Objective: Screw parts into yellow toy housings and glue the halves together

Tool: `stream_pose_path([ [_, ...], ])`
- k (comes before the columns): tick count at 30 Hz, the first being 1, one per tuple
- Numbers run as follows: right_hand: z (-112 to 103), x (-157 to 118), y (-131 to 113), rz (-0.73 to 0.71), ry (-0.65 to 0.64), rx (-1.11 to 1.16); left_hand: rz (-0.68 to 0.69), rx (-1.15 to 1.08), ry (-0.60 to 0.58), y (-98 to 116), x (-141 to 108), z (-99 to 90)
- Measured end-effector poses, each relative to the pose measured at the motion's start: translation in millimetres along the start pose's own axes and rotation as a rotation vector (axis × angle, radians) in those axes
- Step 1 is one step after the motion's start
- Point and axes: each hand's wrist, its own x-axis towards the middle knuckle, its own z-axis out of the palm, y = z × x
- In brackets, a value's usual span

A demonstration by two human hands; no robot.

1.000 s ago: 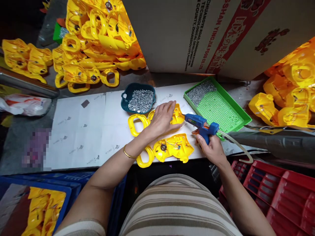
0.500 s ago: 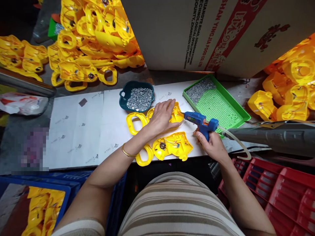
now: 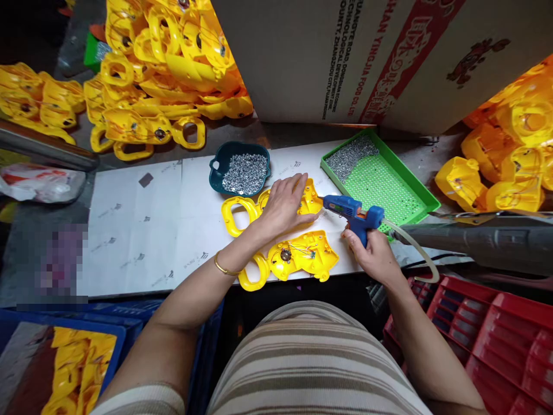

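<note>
My right hand [image 3: 375,253] grips a blue hot glue gun [image 3: 356,214], with a pale glue stick curving out of its back. Its nozzle points left, at the right end of a yellow plastic shell half [image 3: 311,199]. Over that shell lies my left hand [image 3: 285,203], fingers stretched out and thumb apart, hiding the shell's middle. Whether the palm presses on it I cannot tell. Nearer my body is a second yellow shell half [image 3: 322,256], hollow side up, with a loop handle, a round dark part and thin wires inside.
A dark green bowl of small metal screws [image 3: 244,173] and a green tray [image 3: 397,184] with more screws stand behind the shells. A big carton [image 3: 302,69] rises at the back. Yellow shells [image 3: 173,75] are heaped left and right. Red crates [image 3: 496,340] stand at lower right.
Almost nothing differs. Both hands, the glue gun and the shells keep their places; the view has shifted very slightly.
</note>
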Motion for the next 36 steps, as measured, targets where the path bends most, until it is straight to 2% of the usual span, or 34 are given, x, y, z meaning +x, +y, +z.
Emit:
stream_pose_path([
  [4, -1.4, 1.6, -0.2, 0.009, -0.03, 0.0, -0.003, -0.022, -0.011, 0.1, 0.1, -1.3],
  [12, -3.5, 0.8, -5.1, -0.014, 0.025, -0.066, -0.017, -0.011, -0.022, 1.4, 0.4, -1.6],
  [19, 1.7, -3.3, -3.0, 0.021, 0.044, 0.013, -0.022, -0.002, -0.012, -1.0, -0.1, 0.7],
  [22, 6.2, -4.0, -2.5, 0.036, 0.049, 0.123, -0.016, -0.007, -0.013, -2.5, -0.6, 1.2],
  [29, 19.7, -1.7, -10.3, 0.12, -0.091, 0.603, -0.002, -0.032, 0.024, -8.0, -0.8, 6.7],
  [33, 22.5, -7.1, -13.8, -0.002, -0.082, 0.721, -0.041, -0.057, 0.008, -9.0, -0.5, 6.4],
  [36, 22.6, -15.1, -10.0, -0.137, 0.064, 0.599, -0.054, -0.053, -0.002, -8.2, -0.6, 5.3],
])
